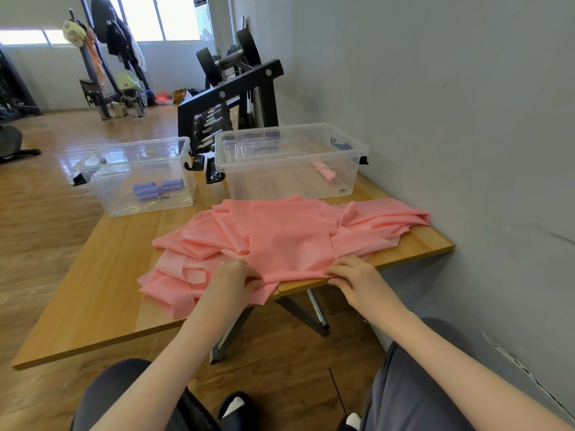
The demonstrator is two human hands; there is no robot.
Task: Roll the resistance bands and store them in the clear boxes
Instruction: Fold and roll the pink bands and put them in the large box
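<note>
A heap of pink resistance bands [280, 234] lies spread over the wooden table [102, 293]. One band's near end sits at the table's front edge. My left hand [231, 279] pinches that end on its left side and my right hand [353, 275] pinches it on the right. Behind the heap stand two clear boxes. The left clear box [140, 178] has no lid on and holds three purple rolled bands [157, 187]. The right clear box [291, 164] has its lid resting on top and holds a pink rolled band [325, 171].
A grey wall [466, 119] runs close along the table's right side. A black dumbbell rack [227, 101] stands behind the boxes. My knees [413, 368] are below the table's front edge, above a wooden floor.
</note>
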